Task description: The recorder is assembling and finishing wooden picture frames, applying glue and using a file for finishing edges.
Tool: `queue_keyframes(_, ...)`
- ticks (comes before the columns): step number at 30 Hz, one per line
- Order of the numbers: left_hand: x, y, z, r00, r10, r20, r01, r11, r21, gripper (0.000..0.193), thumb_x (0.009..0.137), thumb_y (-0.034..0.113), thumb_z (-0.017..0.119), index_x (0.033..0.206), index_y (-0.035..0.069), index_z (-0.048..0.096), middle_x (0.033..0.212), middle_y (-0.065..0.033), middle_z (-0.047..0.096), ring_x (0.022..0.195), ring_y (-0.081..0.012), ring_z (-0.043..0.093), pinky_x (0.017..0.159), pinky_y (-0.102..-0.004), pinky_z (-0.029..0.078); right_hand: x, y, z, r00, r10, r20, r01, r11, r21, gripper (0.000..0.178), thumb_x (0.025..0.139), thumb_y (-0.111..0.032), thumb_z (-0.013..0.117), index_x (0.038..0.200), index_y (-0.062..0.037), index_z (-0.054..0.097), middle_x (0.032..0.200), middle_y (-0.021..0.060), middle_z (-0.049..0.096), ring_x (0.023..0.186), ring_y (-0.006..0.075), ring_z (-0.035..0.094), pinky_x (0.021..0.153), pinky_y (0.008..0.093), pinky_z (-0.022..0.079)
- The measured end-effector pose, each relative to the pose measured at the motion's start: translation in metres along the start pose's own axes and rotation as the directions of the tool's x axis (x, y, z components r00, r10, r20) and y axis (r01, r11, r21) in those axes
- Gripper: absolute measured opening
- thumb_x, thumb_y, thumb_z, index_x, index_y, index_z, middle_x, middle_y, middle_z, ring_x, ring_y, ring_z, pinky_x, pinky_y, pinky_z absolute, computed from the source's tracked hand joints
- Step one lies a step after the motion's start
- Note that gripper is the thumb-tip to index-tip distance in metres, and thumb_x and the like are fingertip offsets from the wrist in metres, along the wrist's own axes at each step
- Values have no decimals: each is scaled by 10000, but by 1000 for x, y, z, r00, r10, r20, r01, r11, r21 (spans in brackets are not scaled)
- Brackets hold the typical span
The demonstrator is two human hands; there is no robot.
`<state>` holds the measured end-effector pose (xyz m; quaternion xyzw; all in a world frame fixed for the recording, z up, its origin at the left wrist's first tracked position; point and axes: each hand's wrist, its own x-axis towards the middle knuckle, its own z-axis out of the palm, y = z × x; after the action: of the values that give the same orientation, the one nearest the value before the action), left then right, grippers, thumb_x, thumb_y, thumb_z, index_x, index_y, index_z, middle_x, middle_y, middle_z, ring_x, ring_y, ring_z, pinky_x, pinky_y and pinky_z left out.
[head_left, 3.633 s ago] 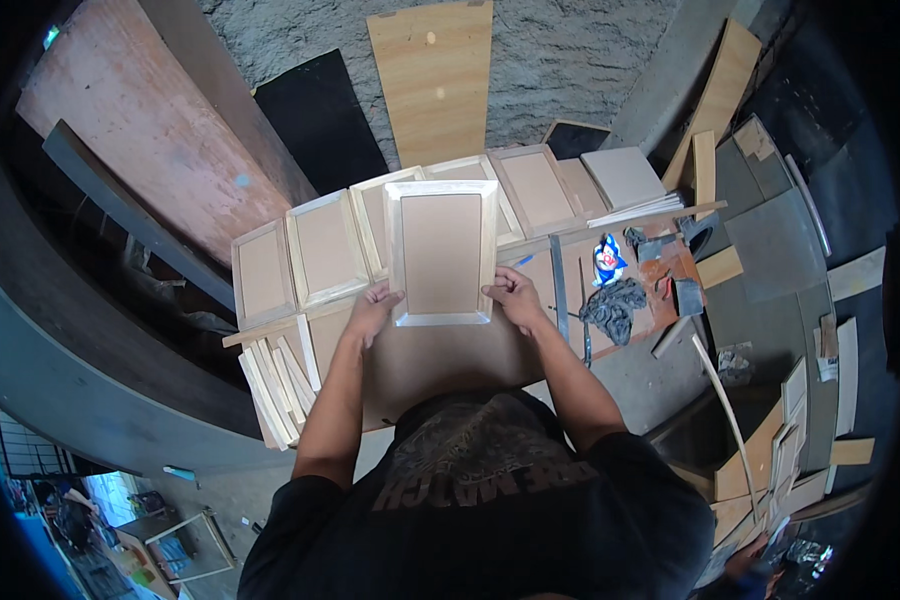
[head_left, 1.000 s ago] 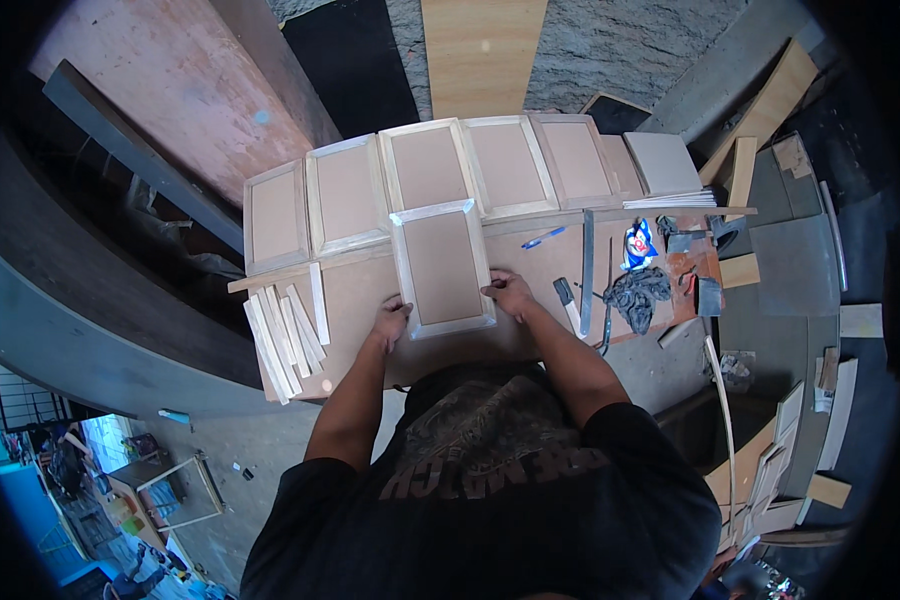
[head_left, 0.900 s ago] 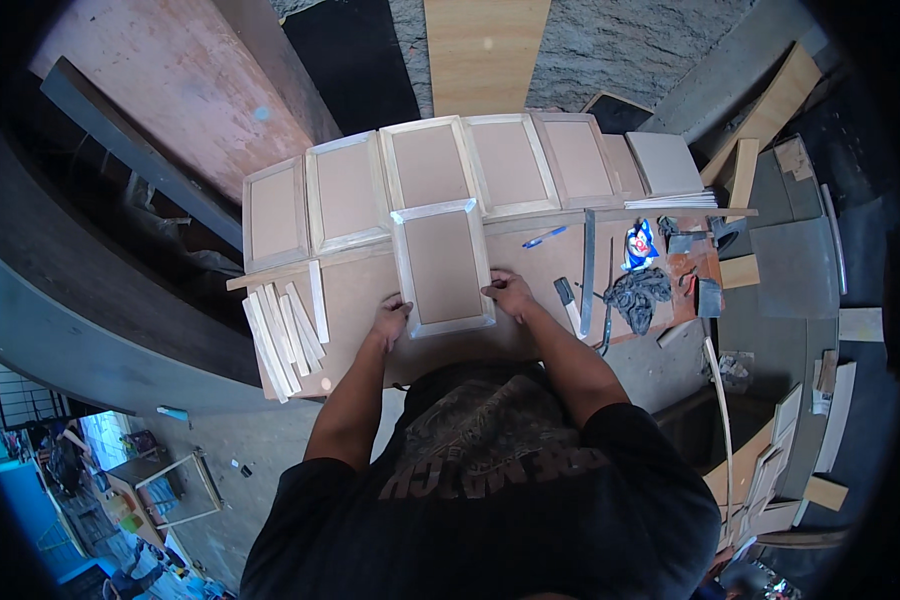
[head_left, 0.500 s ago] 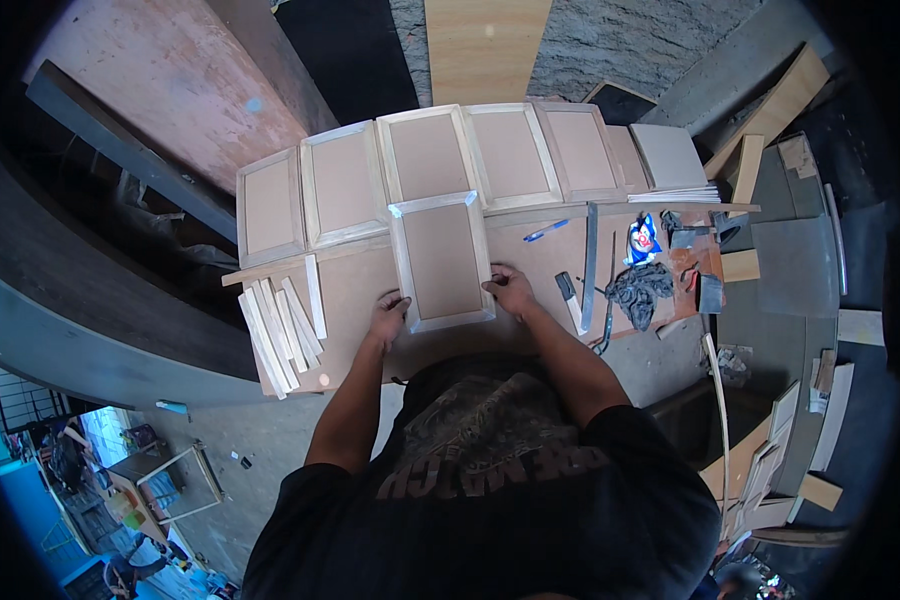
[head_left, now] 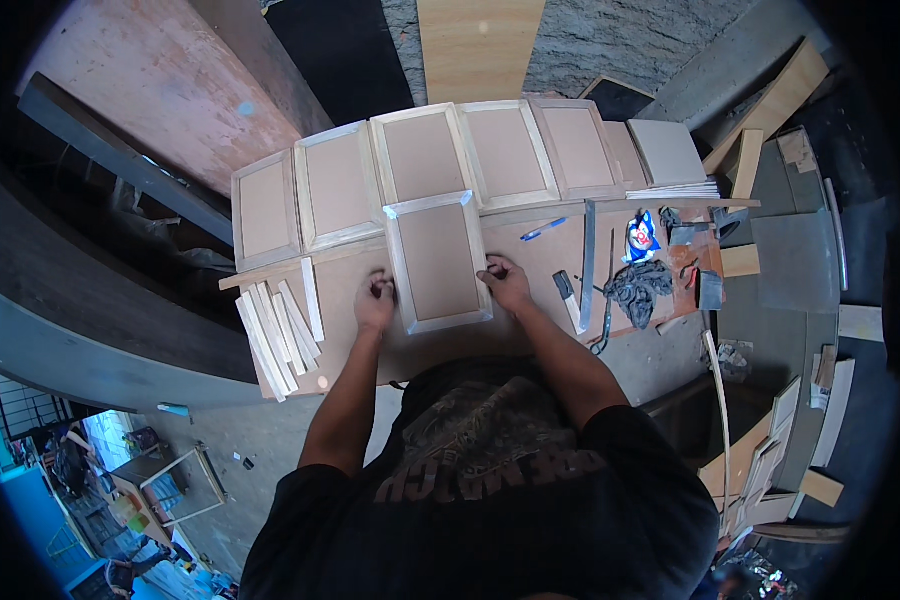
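Observation:
A light wooden frame [head_left: 477,250] with a brown panel inside lies on the worktable in front of me, its far end overlapping the row of similar framed panels behind it. At its right side, my right hand [head_left: 507,286] pinches the edge between thumb and fingers. My left hand [head_left: 375,302] is curled right beside the left rail, its fingers drawn together and slightly blurred. Whether anything lies between those fingers is hidden. Pale shiny patches show at the frame's corners.
Several thin wooden strips [head_left: 268,335] lie at the left of the table. To the right are a blue pen [head_left: 544,230], a black-and-white marker [head_left: 567,295], a long metal ruler [head_left: 588,262], a crumpled dark plastic bag [head_left: 638,292] and a blue-and-white packet [head_left: 641,238].
My left hand has shifted slightly away from me along the frame's left side, with its fingers curling in. My right hand stays at the right edge, and the frame lies about as before.

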<state>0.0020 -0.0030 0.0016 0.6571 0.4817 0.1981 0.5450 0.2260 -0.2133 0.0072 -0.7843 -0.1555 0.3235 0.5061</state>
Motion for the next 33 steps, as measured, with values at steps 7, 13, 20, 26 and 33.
queue_keyframes(7, 53, 141, 33, 876, 394, 280, -483, 729, 486, 306, 857, 172, 699, 1144, 68, 684, 1066, -114, 672, 999, -312, 650, 905, -426, 514, 5, -1, 10, 984, -69, -165, 60, 996, -60, 531, 795, -235, 851, 1234, -17, 647, 891, 42, 679, 803, 115, 621, 777, 280, 527)
queue_keyframes(13, 98, 187, 78, 762, 328, 558, -635, 548, 544, 456, 851, 206, 685, 1295, 119, 627, 1265, -104, 622, 1201, -304, 585, 1055, -441, 427, 1, -4, 6, 981, -33, -194, 42, 998, 40, 462, 894, -187, 761, 1296, -6, 623, 874, 35, 672, 793, 95, 604, 765, 259, 520)
queue_keyframes(20, 120, 191, 115, 687, 255, 681, -717, 392, 577, 479, 845, 175, 673, 1319, 128, 619, 1315, -100, 605, 1268, -279, 556, 1088, -433, 404, 2, 8, 4, 990, -73, -121, 95, 978, 187, 399, 940, -159, 707, 1304, -13, 631, 981, 51, 716, 875, 106, 642, 821, 257, 518)
queue_keyframes(26, 125, 203, 125, 661, 112, 742, -714, 399, 576, 450, 860, 150, 647, 1310, 145, 627, 1373, -79, 593, 1290, -247, 548, 1091, -427, 402, 3, -1, -1, 997, 34, -63, -19, 973, 230, 503, 899, -116, 749, 1356, 6, 576, 982, 72, 713, 882, 119, 647, 822, 279, 529)
queue_keyframes(33, 125, 198, 119, 683, 127, 720, -689, 439, 576, 398, 877, 146, 631, 1273, 171, 651, 1253, -79, 658, 1193, -269, 605, 1053, -440, 418, -10, -34, 4, 990, -143, -4, 143, 985, 98, 758, 797, -135, 815, 1447, 25, 461, 964, 122, 703, 839, 179, 677, 787, 313, 543)
